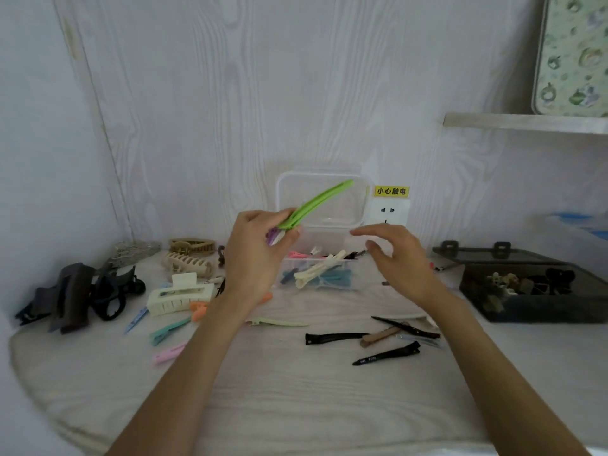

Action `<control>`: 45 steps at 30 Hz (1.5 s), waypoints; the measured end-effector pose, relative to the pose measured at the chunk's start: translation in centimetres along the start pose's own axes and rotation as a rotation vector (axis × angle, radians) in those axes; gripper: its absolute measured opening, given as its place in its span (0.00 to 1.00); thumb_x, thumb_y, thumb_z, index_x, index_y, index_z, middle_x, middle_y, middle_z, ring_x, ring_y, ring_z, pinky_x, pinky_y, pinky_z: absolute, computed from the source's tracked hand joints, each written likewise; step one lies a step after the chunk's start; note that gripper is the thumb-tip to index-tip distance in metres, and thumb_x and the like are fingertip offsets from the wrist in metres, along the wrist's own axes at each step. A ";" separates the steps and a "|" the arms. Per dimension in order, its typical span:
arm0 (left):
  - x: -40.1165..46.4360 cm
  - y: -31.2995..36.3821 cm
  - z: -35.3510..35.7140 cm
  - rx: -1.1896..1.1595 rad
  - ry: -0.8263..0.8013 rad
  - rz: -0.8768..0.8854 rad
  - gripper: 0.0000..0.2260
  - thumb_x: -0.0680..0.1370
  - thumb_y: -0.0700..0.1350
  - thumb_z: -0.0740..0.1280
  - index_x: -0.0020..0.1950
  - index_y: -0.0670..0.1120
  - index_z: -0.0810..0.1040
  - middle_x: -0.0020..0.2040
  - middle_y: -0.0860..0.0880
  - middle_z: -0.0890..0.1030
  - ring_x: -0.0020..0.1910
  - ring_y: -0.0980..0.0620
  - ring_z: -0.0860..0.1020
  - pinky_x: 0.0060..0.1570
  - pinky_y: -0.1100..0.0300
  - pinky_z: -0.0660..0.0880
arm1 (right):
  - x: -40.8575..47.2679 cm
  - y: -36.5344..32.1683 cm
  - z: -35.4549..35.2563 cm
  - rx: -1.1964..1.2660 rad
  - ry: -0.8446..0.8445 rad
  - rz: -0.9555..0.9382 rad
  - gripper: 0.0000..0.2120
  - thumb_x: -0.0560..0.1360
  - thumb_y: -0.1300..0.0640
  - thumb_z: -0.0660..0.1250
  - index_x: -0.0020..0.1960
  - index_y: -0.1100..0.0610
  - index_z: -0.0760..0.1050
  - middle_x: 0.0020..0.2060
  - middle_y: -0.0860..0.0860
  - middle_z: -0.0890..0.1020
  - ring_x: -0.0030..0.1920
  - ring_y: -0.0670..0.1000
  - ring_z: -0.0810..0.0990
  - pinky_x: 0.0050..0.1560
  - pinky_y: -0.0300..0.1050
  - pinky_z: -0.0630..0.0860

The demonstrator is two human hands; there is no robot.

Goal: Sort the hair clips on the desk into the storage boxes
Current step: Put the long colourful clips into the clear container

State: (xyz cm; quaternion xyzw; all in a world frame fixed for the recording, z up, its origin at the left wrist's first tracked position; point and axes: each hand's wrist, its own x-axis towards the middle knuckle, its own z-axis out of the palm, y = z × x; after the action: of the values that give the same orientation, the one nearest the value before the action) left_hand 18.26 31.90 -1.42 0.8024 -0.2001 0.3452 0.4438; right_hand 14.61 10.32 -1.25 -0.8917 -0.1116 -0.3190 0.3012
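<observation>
- Green clip (317, 200): held by the left hand (260, 258) at its hinge end, long axis slanting up and to the right, tip raised in front of the clear box's upright lid (357, 192).
- A small purple clip (271, 236) appears to be caught in the same grip; it is too blurred to say more.
- Right hand (396, 258): holds nothing, fingers loosely spread, hovering just right of the clear box (317, 273) and above the counter (296, 406).
- Key relation: the clear box lies directly below and slightly right of the green clip, nearer the left hand than any other container. By judgement, a short drop forward would land the clip inside it.
- Clear box contents: long flat clips, among them a cream one (320, 269), blue ones and a pink one; lid open.
- Dark box (526, 284), at the right, well apart from both hands: lid open, holding small dark and pale pieces that cannot be made out clearly.
- Unsorted on the counter: claw clips (179, 296) grouped at the left, coloured flat clips (169, 332) near the left forearm, black flat clips (386, 353) near the right forearm.
- Assessment: sorting is part done, with many clips left outside the boxes.
</observation>
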 end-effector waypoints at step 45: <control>-2.3 -3.3 -3.9 0.341 -0.855 0.000 0.12 0.72 0.55 0.69 0.55 0.60 0.80 0.42 0.62 0.73 0.44 0.59 0.75 0.48 0.58 0.73 | -3.9 -0.9 -2.4 -0.159 -0.852 0.206 0.30 0.64 0.39 0.72 0.64 0.41 0.68 0.56 0.39 0.70 0.56 0.41 0.70 0.58 0.36 0.67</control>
State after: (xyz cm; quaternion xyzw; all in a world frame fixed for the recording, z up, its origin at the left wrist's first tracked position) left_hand 17.33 37.05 -3.53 0.9343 -0.3057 0.0112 0.1831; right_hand 10.07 9.53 -1.81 -0.9704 -0.1114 0.1011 0.1889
